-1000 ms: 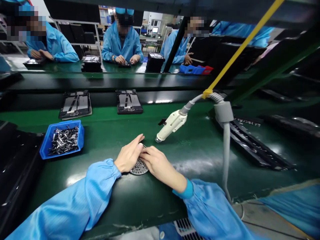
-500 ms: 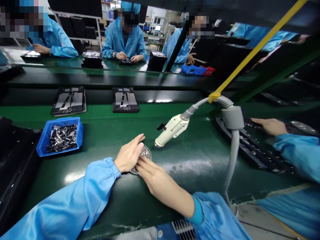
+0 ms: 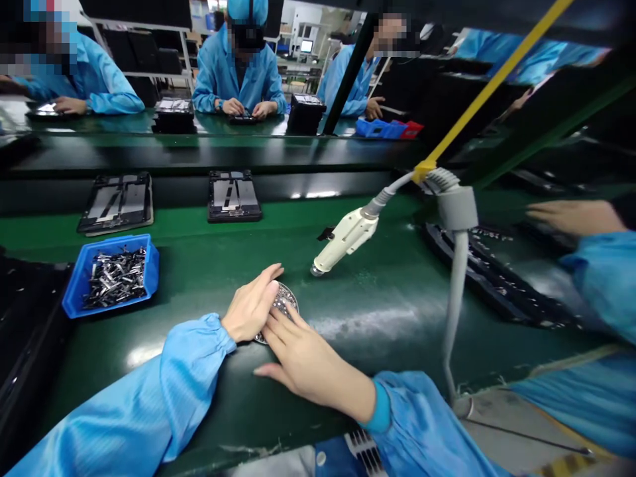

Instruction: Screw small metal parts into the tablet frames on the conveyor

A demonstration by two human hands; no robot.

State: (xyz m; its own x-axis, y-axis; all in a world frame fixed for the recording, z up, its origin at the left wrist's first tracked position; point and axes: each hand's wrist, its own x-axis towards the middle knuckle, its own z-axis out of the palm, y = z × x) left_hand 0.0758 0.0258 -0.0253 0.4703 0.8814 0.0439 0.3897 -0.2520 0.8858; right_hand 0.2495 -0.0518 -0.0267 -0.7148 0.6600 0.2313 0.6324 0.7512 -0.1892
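A small round perforated metal tray point(image 3: 285, 299) full of tiny screws lies on the green bench point(image 3: 209, 285) in front of me. My left hand point(image 3: 248, 308) rests over its left side, fingers together and laid flat on it. Just right of and below it, my right hand point(image 3: 298, 358) lies flat with fingers stretched out, its fingertips touching the tray's near edge. Neither hand grips anything that I can see. A white electric screwdriver point(image 3: 345, 240) hangs on its hose just beyond the tray, tip down.
A blue bin point(image 3: 112, 275) of metal parts sits at left. Two dark device frames point(image 3: 233, 195) point(image 3: 116, 203) lie on the belt behind. A long black tray point(image 3: 489, 278) is at right, with a co-worker's hand point(image 3: 571, 215) over it. Other people in blue coats work across the line.
My right hand has slid back toward me and flattened out, uncovering more of the screw tray. The co-worker's hand at right came into view and moved further over the black tray.
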